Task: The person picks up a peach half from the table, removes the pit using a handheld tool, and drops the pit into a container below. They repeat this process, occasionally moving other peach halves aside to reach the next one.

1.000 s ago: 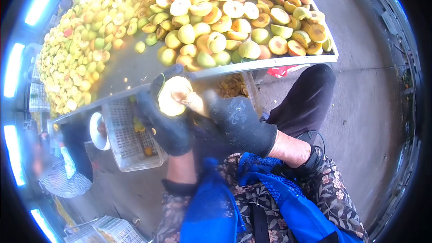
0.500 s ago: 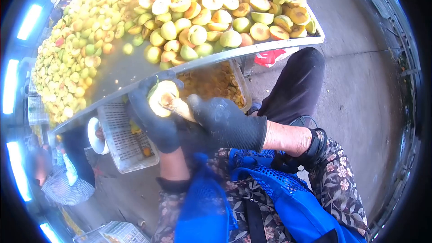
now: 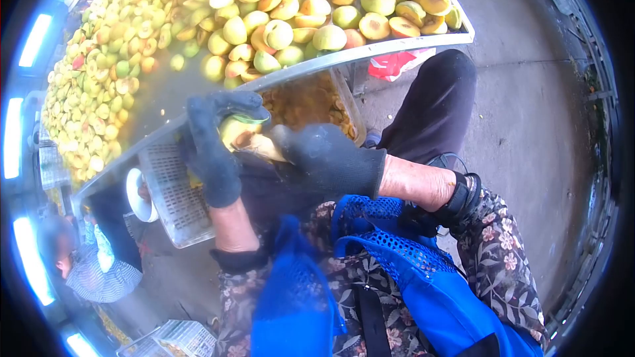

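Note:
My left hand [image 3: 215,149], in a dark grey glove, curls around a halved peach [image 3: 233,133] with its cut face and brownish centre towards me. A bit of green shows at the fruit's upper edge. In my right hand [image 3: 331,162], gloved the same way, is a short pale tool [image 3: 268,148]; its inner end meets the peach's centre, and the tip's shape cannot be made out. Both hands are just below the front edge of a metal-rimmed table [image 3: 370,51] heaped with peach halves [image 3: 331,38].
Under the table, a plastic bin [image 3: 354,102] holds brownish pieces. A pale slotted crate [image 3: 175,188] and a white bowl [image 3: 140,195] are to the left. Another person [image 3: 102,274] is at lower left. A red-and-white bag [image 3: 395,66] lies beyond my knee.
My left hand has turned the peach half, so its cut face shows less, and its fingers now reach over the top. My right hand has shifted slightly up and left with the tool.

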A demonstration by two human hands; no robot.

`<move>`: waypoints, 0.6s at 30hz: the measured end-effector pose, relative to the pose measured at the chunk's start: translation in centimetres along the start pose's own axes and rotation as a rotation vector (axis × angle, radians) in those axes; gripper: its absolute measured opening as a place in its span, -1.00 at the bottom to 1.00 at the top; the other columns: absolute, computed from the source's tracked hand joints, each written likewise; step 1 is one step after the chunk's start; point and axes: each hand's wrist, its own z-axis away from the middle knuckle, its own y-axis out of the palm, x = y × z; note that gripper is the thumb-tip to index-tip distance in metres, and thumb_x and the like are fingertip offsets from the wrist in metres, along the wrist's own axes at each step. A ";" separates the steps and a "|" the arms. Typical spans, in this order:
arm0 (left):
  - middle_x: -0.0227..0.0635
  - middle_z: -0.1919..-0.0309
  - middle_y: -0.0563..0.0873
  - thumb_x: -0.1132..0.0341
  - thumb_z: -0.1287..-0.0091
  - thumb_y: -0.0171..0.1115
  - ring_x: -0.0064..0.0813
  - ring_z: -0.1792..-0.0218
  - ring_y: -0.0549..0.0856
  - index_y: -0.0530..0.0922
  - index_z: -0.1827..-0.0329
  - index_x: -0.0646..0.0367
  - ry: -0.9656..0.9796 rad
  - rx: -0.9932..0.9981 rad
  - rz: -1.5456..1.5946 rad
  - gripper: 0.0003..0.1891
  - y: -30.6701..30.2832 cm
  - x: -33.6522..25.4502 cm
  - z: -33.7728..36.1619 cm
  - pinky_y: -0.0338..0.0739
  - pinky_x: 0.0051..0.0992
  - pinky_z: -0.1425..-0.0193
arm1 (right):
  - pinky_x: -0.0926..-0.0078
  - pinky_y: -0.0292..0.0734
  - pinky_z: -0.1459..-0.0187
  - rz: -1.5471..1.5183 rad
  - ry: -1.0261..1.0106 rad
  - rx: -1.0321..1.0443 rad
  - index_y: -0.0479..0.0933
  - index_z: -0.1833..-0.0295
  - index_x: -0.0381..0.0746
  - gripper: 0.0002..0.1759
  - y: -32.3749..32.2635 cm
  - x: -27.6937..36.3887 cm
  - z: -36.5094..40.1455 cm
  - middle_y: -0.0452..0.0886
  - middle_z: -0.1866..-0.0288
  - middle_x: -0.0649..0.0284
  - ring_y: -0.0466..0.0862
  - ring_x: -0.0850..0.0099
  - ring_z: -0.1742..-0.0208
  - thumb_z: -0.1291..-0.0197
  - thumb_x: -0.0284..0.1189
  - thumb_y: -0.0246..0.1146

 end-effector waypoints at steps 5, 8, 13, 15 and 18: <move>-0.15 0.47 0.67 0.03 -0.55 -0.38 -0.36 0.44 0.68 0.51 0.38 0.32 -0.022 0.182 0.378 -0.41 -1.4 1.3 -0.7 0.60 -0.46 0.28 | 0.18 0.47 0.30 -0.345 -0.114 0.054 0.53 0.14 -0.30 -0.71 0.4 -0.8 -0.6 0.62 0.36 -0.06 0.62 0.02 0.38 -0.25 -0.27 0.21; -0.15 0.47 0.66 0.02 -0.55 -0.39 -0.35 0.48 0.66 0.47 0.42 0.30 0.013 -0.026 -0.068 -0.40 0.6 0.5 -0.5 0.60 -0.43 0.32 | 0.22 0.46 0.32 -0.090 -0.033 0.080 0.54 0.14 -0.31 -0.70 -0.7 -0.7 -0.3 0.61 0.41 -0.03 0.60 0.10 0.43 -0.27 -0.26 0.21; -0.17 0.55 0.56 -0.02 -0.55 -0.39 -0.29 0.53 0.59 0.45 0.35 0.29 0.070 0.204 0.542 -0.42 0.0 2.7 -1.0 0.54 -0.40 0.38 | 0.20 0.45 0.34 -0.481 0.017 0.231 0.56 0.17 -0.31 -0.63 -0.5 -1.9 -1.5 0.58 0.49 -0.04 0.56 0.07 0.47 -0.28 -0.17 0.21; -0.19 0.55 0.52 -0.02 -0.55 -0.39 -0.28 0.52 0.56 0.44 0.32 0.29 0.044 0.136 0.639 -0.43 0.8 2.7 -0.7 0.51 -0.38 0.39 | 0.19 0.45 0.36 -0.326 -0.050 0.191 0.56 0.18 -0.31 -0.65 -0.6 -1.8 -1.9 0.57 0.51 -0.04 0.55 0.05 0.49 -0.26 -0.19 0.22; -0.25 0.51 0.46 -0.05 -0.54 -0.35 -0.32 0.48 0.53 0.44 0.30 0.23 -0.036 0.074 0.748 -0.46 1.4 3.9 -0.8 0.47 -0.34 0.37 | 0.19 0.45 0.37 0.059 -0.219 0.104 0.55 0.17 -0.31 -0.72 -0.6 -2.6 -2.0 0.56 0.54 -0.03 0.54 0.06 0.51 -0.20 -0.28 0.24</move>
